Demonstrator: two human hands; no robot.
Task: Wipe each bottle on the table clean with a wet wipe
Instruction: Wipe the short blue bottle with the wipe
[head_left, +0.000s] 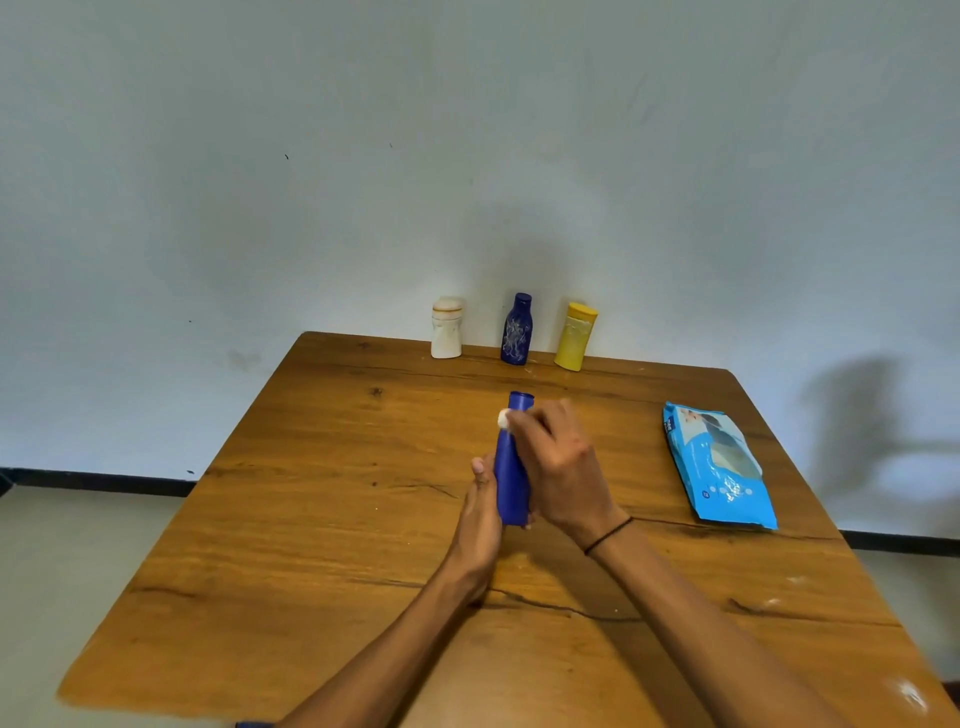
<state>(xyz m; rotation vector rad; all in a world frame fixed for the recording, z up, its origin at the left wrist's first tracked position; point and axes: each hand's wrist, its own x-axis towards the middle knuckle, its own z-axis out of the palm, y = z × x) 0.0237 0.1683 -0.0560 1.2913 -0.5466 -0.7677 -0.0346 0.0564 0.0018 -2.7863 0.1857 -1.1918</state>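
Left hand (480, 512) grips the blue bottle (510, 470) low; right hand (558, 462) pinches a wet wipe (503, 418) against its neck.

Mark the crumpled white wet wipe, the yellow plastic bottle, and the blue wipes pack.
crumpled white wet wipe (503, 418), head view, visible wad beside the fingertips
yellow plastic bottle (573, 340), head view, mid body
blue wipes pack (719, 465), head view, top face

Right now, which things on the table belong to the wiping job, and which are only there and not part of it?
Part of the job:
- blue bottle, held by the left hand
- wet wipe, in the right hand
- white bottle
- dark blue bottle
- yellow bottle
- pack of wipes

Not part of it:
- black wristband
- wall
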